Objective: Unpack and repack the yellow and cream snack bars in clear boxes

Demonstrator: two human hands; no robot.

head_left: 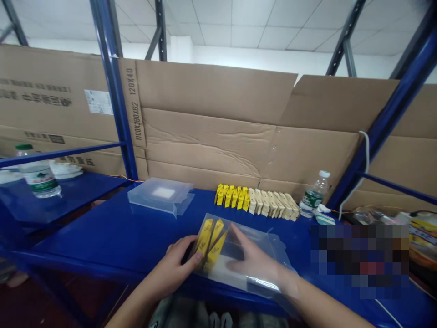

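Note:
A clear plastic box lies tilted at the shelf's front edge. Several flat yellow wedge-shaped pieces with dark print stand packed in its left end. My left hand grips that end, its thumb lying over the front near the yellow pieces. Through the open right end, my right hand reaches inside; its fingers and thumb are spread apart beside the pieces, with nothing seen between them. Behind the box stands a row of yellow pieces, continued to the right by similar cream-coloured pieces.
Another clear plastic box with a white label lies on the blue shelf. Water bottles stand at right and left. A cardboard sheet backs the shelf between blue posts. A pixelated patch covers the right side.

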